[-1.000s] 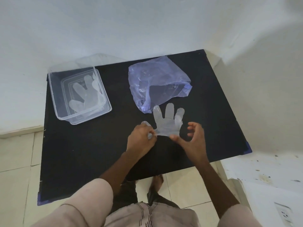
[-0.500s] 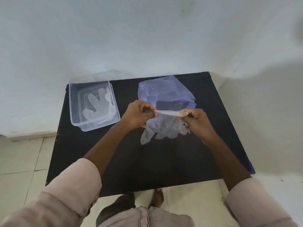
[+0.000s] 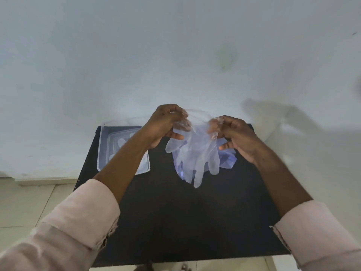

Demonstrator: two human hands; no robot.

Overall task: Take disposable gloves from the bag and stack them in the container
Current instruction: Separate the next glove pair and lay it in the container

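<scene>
A clear disposable glove (image 3: 197, 153) hangs in the air above the black table (image 3: 185, 222), fingers pointing down. My left hand (image 3: 166, 124) pinches one side of its cuff and my right hand (image 3: 234, 133) pinches the other, stretching the opening between them. Behind the glove, the pale blue plastic bag (image 3: 227, 157) lies on the table, mostly hidden. The clear plastic container (image 3: 104, 145) stands at the table's far left corner with gloves lying inside; my left forearm crosses in front of it.
A white wall rises right behind the table's far edge. Pale floor tiles (image 3: 29, 202) lie to the left of the table. My light pink sleeves fill the lower corners of the view.
The glove was lifted off the table by its cuff and raised higher. Both hands moved up and away from me, and the view tilted up toward the wall.
</scene>
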